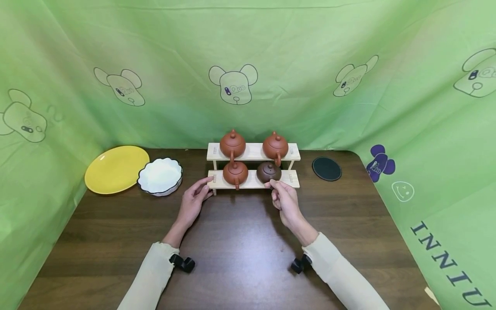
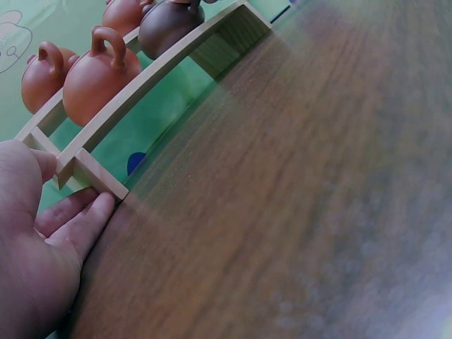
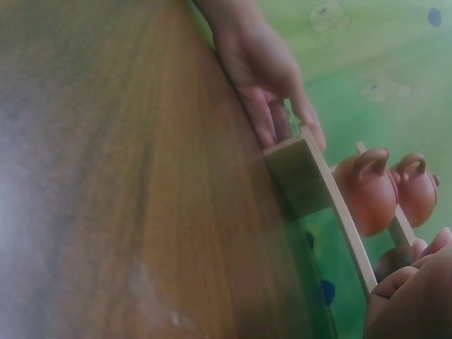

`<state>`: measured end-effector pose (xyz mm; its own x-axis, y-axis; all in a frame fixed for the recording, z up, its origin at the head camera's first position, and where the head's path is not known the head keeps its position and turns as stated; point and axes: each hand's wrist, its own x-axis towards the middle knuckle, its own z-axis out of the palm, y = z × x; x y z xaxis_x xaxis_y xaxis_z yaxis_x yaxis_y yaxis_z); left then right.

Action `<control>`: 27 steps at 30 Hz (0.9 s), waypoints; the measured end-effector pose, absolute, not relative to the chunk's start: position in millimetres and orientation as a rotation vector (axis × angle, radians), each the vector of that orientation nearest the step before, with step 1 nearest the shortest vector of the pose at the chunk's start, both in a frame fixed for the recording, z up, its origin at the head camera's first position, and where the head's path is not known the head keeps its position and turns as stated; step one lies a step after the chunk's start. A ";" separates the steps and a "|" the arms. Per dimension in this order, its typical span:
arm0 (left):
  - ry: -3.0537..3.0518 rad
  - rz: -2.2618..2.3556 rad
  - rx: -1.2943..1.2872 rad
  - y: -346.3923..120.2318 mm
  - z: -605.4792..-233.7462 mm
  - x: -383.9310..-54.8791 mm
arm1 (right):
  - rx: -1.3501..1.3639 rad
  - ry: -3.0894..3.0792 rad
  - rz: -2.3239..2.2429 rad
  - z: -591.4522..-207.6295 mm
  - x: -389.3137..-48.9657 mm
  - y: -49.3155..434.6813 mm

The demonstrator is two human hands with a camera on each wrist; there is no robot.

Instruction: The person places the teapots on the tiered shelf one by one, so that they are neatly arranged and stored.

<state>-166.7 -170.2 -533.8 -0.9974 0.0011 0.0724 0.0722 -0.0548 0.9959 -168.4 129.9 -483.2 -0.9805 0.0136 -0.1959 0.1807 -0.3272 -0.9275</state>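
Observation:
A two-tier wooden rack carries several small teapots. My right hand pinches the handle of the dark brown teapot on the right of the lower tier; its fingers hide most of that handle. Beside it sits a reddish clay teapot, handle toward me. Two more reddish teapots, one left and one right, stand on the upper tier. My left hand grips the left end of the lower plank, with its thumb near the plank and fingers low by the rack's leg.
Left of the rack, a yellow oval plate lies beside a white scalloped bowl with a dark rim. A dark round coaster lies to the right. Green printed cloth hangs behind and along both sides of the wooden table.

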 end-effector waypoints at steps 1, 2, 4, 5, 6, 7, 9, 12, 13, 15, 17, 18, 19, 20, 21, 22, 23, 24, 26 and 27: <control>-2.122 -2.251 -0.080 -170.3 -533.9 -166.7 | 0.258 1.753 -2.465 -483.1 -169.0 130.0; -2.120 -2.253 -0.077 -170.2 -533.7 -166.5 | 0.261 1.749 -2.464 -482.9 -169.5 130.0; -2.121 -2.254 -0.077 -169.9 -534.0 -166.6 | 0.263 1.738 -2.463 -482.7 -170.5 130.2; -2.124 -2.249 -0.077 -169.9 -534.3 -166.8 | 0.266 1.731 -2.466 -482.8 -171.0 130.2; -2.130 -2.243 -0.080 -170.0 -534.5 -166.8 | 0.265 1.725 -2.466 -482.7 -171.3 130.5; -2.130 -2.240 -0.081 -170.1 -535.0 -167.1 | 0.263 1.723 -2.464 -482.6 -171.5 130.8; -2.136 -2.228 -0.091 -170.1 -535.5 -167.2 | 0.254 1.719 -2.459 -482.2 -171.8 131.4; -2.135 -2.220 -0.104 -170.2 -535.5 -167.0 | 0.240 1.715 -2.454 -481.7 -171.8 132.8; -2.130 -2.221 -0.103 -170.2 -535.5 -167.2 | 0.238 1.712 -2.457 -481.4 -171.7 133.5; -2.128 -2.224 -0.102 -170.1 -534.7 -166.9 | 0.245 1.706 -2.464 -481.5 -171.7 135.3; -2.129 -2.228 -0.098 -170.2 -534.2 -166.7 | 0.261 1.704 -2.475 -481.9 -171.9 137.3; -2.132 -2.229 -0.099 -170.2 -533.8 -166.4 | 0.270 1.704 -2.481 -482.4 -171.9 138.4; -2.131 -2.233 -0.094 -170.2 -533.6 -166.4 | 0.278 1.705 -2.484 -483.2 -172.2 139.7; -2.134 -2.233 -0.096 -170.2 -533.2 -166.2 | 0.287 1.705 -2.488 -483.8 -172.1 141.0; -2.136 -2.233 -0.098 -170.1 -533.1 -166.2 | 0.295 1.706 -2.492 -484.5 -172.0 142.3; -2.137 -2.233 -0.100 -170.0 -532.9 -166.1 | 0.303 1.705 -2.497 -484.8 -171.5 143.6; -2.134 -2.235 -0.101 -169.9 -532.9 -166.0 | 0.307 1.706 -2.496 -485.8 -171.2 145.3; -2.133 -2.236 -0.102 -169.7 -532.8 -166.0 | 0.311 1.710 -2.496 -486.2 -170.6 146.7; -2.136 -2.230 -0.106 -169.5 -532.7 -166.0 | 0.319 1.717 -2.499 -486.8 -168.9 149.7; -2.137 -2.229 -0.105 -169.3 -532.7 -166.0 | 0.320 1.722 -2.498 -487.2 -168.1 151.3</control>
